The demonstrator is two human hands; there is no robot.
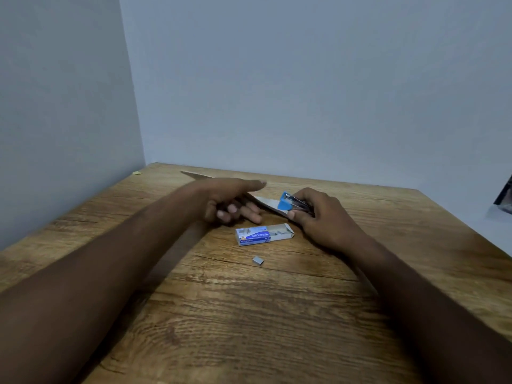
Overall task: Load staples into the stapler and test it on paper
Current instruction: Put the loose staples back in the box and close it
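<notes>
A small blue stapler (288, 203) is gripped in my right hand (318, 214), its jaws set over the near edge of a sheet of paper (266, 203). My left hand (230, 198) holds the paper up off the table, thumb on top and fingers curled beneath. The paper runs back and left to a far corner behind my left forearm. In front of both hands lies a blue and white staple box (263, 234), its tray slid out to the right with staples inside. A short loose strip of staples (258, 261) rests on the table nearer me.
The wooden table (249, 314) stands in a corner of pale walls. A tiny yellow scrap (136, 172) lies at the far left edge. A dark object (505, 202) sits at the right edge of view.
</notes>
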